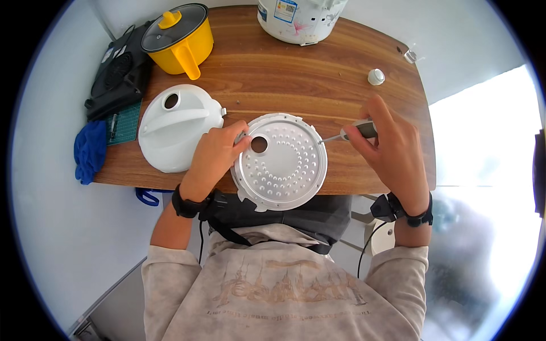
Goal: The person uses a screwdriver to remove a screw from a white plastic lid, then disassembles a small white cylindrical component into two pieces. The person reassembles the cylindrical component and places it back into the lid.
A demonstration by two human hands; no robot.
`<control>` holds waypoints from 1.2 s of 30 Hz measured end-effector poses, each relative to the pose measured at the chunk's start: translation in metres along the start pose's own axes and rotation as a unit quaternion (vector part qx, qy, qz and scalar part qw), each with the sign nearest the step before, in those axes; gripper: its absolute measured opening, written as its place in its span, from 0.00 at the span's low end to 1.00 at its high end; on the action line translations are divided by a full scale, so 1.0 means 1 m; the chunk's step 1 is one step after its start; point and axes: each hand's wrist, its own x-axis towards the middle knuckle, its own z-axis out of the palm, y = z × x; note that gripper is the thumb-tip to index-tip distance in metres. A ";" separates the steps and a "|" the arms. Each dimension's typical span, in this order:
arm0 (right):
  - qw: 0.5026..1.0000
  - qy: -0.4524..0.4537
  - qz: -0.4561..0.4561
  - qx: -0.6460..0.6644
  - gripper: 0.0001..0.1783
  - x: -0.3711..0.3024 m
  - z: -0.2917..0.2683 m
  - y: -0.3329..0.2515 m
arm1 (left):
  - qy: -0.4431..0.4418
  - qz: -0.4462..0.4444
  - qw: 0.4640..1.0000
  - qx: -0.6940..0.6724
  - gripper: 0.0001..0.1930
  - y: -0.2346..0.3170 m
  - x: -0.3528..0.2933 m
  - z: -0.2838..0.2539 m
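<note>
A round, dimpled metal inner lid plate (284, 170) with a white rim and one large hole lies at the table's front edge, partly overhanging it. My left hand (222, 148) is closed on its left rim, near the hole. In my right hand (392, 148) is a screwdriver (367, 129) with a grey and white handle. Its thin shaft points left, and the tip reaches the plate's upper right rim; whether it sits on a screw is too small to tell. Left of the plate rests a white domed outer lid (170, 133) with a raised handle and a round opening.
A yellow pot (182, 54) with a glass lid stands at the back left, beside a black appliance (116, 71). A blue cloth (90, 150) and green cutting mat (126, 122) lie at the left. A white cooker body (298, 23) stands at the back, a small white cap (376, 77) at the right.
</note>
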 end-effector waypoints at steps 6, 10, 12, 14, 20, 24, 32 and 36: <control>0.996 -0.018 0.027 0.080 0.14 0.013 -0.005 0.009 | 0.015 0.023 1.000 -0.010 0.07 -0.004 0.000 0.003; 0.993 -0.056 0.051 0.086 0.14 0.020 -0.013 0.026 | 0.032 0.045 0.998 0.010 0.07 -0.010 0.001 0.007; 0.993 -0.069 0.055 0.078 0.13 0.023 -0.015 0.032 | 0.033 0.043 0.998 0.012 0.07 -0.011 0.000 0.007; 0.993 -0.080 0.057 0.067 0.13 0.026 -0.017 0.038 | 0.017 0.017 1.000 -0.009 0.08 -0.006 -0.001 0.004; 0.988 -0.093 0.069 0.098 0.13 0.028 -0.017 0.054 | 0.052 0.057 0.996 0.036 0.08 -0.013 0.002 0.009; 0.987 -0.130 0.057 0.077 0.14 0.028 -0.022 0.051 | 0.036 0.035 0.997 0.056 0.09 -0.006 0.001 0.004; 0.996 -0.088 0.029 0.019 0.22 0.027 -0.021 0.044 | 0.084 0.047 0.992 0.079 0.24 0.003 0.000 0.006; 0.992 -0.115 0.050 -0.013 0.24 0.024 -0.024 0.032 | -0.033 0.030 0.987 0.153 0.43 0.025 -0.019 -0.002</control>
